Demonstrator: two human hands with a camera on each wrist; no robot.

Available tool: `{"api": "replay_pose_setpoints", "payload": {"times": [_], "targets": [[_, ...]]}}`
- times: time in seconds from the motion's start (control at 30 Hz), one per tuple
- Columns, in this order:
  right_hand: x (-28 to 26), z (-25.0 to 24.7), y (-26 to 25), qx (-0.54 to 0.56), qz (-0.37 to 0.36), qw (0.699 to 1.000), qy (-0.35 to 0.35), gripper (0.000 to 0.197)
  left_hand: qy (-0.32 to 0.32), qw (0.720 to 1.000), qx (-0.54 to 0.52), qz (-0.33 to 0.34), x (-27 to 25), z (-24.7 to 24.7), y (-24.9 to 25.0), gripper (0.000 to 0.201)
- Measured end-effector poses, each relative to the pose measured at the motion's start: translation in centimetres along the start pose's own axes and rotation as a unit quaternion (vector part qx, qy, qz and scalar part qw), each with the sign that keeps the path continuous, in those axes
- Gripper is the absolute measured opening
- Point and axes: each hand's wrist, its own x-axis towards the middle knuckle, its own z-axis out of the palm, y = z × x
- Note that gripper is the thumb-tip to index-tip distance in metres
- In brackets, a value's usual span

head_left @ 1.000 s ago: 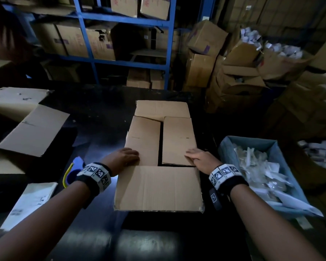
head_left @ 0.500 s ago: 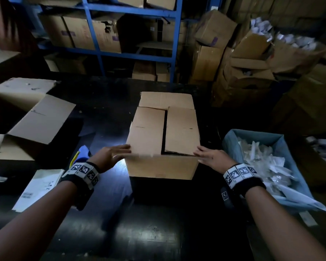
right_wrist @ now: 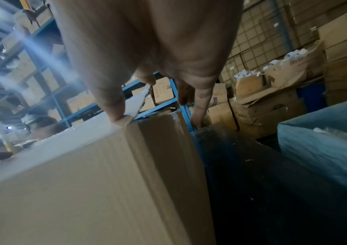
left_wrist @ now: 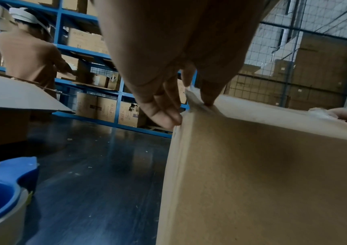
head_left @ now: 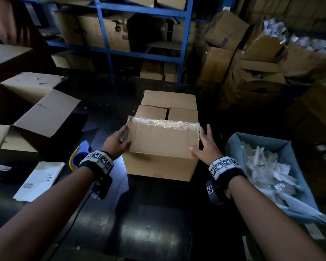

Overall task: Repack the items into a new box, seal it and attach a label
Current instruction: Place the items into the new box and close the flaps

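Observation:
A brown cardboard box (head_left: 158, 166) stands in the middle of the dark table (head_left: 149, 223). Its near flap (head_left: 162, 142) lies folded down over the two side flaps and has crinkled old clear tape (head_left: 164, 124) along its edge. The far flap (head_left: 168, 99) lies flat behind. My left hand (head_left: 119, 140) straddles the flap's left edge, thumb on top and straight fingers (left_wrist: 162, 114) against the side wall. My right hand (head_left: 205, 146) does the same at the right edge, its thumb (right_wrist: 113, 107) pressing the corner. What is inside the box is hidden.
A blue tape dispenser (head_left: 77, 157) lies left of the box, with white label sheets (head_left: 40, 179) nearer me. An open box (head_left: 45, 113) spreads its flaps at the left. A blue bin (head_left: 231, 147) of clear packets (head_left: 265, 166) stands right. Another person (left_wrist: 29, 54) works at the shelves.
The near flap, which hung out toward me, has been lifted and folded over onto the box top. Both hands rode up with it to its two ends.

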Motion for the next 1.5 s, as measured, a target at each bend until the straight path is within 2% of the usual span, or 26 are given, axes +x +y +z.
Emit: {"api": "replay_pose_setpoints", "payload": {"times": [0.1,0.17,0.23,0.33,0.47,0.57,0.63,0.77,0.83,0.9,1.07,1.17,1.27,1.37,1.5], "targets": [[0.9,0.2,0.4,-0.011,-0.005,0.999,-0.031,0.094,-0.068,0.995,0.067,-0.019,1.1,0.7,0.1,0.053],[1.3,0.2,0.4,-0.009,-0.003,0.998,-0.065,0.083,-0.096,0.992,0.073,-0.026,1.8,1.2,0.5,0.053],[1.8,0.3,0.5,-0.007,0.006,0.997,-0.073,0.074,-0.104,0.991,0.082,-0.026,2.5,1.4,1.1,0.054],[2.2,0.4,-0.1,-0.011,0.012,0.999,-0.041,0.067,-0.089,0.986,0.133,-0.049,3.2,1.1,1.8,0.049],[3.4,-0.1,-1.0,-0.033,0.023,0.999,0.009,0.025,-0.078,0.985,0.151,-0.036,4.3,0.0,0.8,0.031],[5.1,-0.9,-1.6,-0.109,0.031,0.993,-0.014,0.015,-0.101,0.981,0.164,-0.02,6.3,-0.8,-0.2,0.032],[6.6,-1.9,-2.1,-0.153,0.037,0.987,-0.026,0.018,-0.106,0.981,0.161,-0.009,7.9,-1.2,-0.6,0.046],[10.2,-3.8,-2.0,-0.12,0.082,0.989,-0.022,0.022,-0.164,0.98,0.113,0.023,12.0,-1.3,-0.4,0.081],[12.5,-4.3,-1.6,-0.095,0.093,0.991,-0.008,0.025,-0.195,0.974,0.114,0.026,14.5,-0.9,-0.2,0.091],[14.7,-4.6,-1.3,-0.077,0.09,0.993,0.0,0.032,-0.206,0.97,0.128,0.019,16.8,-0.2,0.2,0.092],[19.9,-5.4,-0.9,-0.07,0.076,0.995,-0.01,0.038,-0.161,0.979,0.128,-0.001,21.7,1.3,2.0,0.067],[22.1,-5.6,-1.1,-0.071,0.071,0.995,-0.01,0.045,-0.111,0.985,0.129,-0.005,23.7,1.8,2.6,0.037],[23.1,-5.0,-1.2,-0.089,0.058,0.994,-0.006,0.038,-0.09,0.99,0.108,-0.027,25.0,2.0,2.9,0.021],[23.3,-4.4,-1.5,-0.069,0.069,0.995,0.023,0.055,-0.097,0.988,0.116,-0.026,25.8,1.8,3.3,0.042],[22.6,-4.8,-2.7,-0.02,0.076,0.994,0.073,0.099,-0.051,0.994,0.098,0.02,25.4,0.8,3.9,0.092]]}}
